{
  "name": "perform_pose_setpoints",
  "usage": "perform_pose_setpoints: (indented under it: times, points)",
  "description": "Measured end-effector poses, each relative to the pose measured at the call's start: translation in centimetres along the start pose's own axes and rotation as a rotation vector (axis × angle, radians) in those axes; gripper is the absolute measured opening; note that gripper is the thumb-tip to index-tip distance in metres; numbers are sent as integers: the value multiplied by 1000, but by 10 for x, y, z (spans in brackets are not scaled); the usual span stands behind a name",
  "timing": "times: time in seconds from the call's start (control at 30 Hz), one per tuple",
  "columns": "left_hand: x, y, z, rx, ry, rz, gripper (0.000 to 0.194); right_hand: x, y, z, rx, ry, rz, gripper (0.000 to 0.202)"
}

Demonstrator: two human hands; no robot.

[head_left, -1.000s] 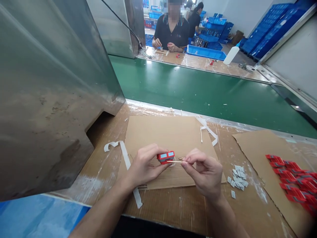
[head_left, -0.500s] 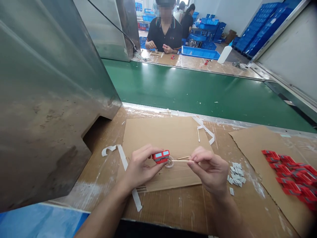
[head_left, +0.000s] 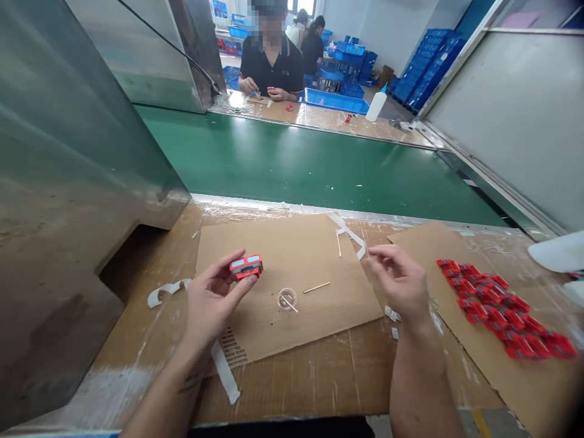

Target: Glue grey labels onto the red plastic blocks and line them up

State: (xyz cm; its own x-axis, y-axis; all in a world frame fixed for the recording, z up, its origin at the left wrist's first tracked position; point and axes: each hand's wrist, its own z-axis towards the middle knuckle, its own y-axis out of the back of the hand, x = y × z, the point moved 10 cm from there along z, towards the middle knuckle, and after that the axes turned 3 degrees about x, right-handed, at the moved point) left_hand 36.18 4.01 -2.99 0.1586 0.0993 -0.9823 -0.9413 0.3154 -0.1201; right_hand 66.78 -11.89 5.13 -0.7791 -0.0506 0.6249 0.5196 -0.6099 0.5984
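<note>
My left hand (head_left: pixel 214 298) grips a small red-and-grey plastic part (head_left: pixel 246 266) with two pale blue panels facing up, above the left of a cardboard sheet (head_left: pixel 274 243). My right hand (head_left: pixel 399 277) is raised past the sheet's right edge, fingers curled and thumb near the index finger; what they pinch, if anything, I cannot make out. Between the hands stands a small clear cup (head_left: pixel 280 301), a thin stick (head_left: pixel 290 305) leaning in it. Another thin stick (head_left: pixel 317 288) lies beside the cup. Small pale square pieces (head_left: pixel 392 314) lie partly hidden by my right wrist.
Red parts (head_left: pixel 493 304) lie in rows on another cardboard sheet (head_left: pixel 420 240) at right. A cotton swab (head_left: pixel 339 245) and white tape strips (head_left: pixel 225 374) are around the work sheet. A green conveyor belt (head_left: pixel 283 158) runs beyond; metal housing (head_left: pixel 82 213) stands left. A co-worker (head_left: pixel 271 64) sits opposite.
My right hand has moved away from the cup to the right, and a stick now rests in the cup. My left hand has drawn the red part left, off the cup. The view has shifted right.
</note>
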Motion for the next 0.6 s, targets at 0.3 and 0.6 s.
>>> perform_pose_setpoints:
  times: [0.3,0.6]
  points:
    - [5,7,-2,-42,40,-31,41,-77,55,-60,332,-280,-440,22]
    - [-1,-12,1,85,72,-28,45,-105,33,-64,381,-382,-535,23]
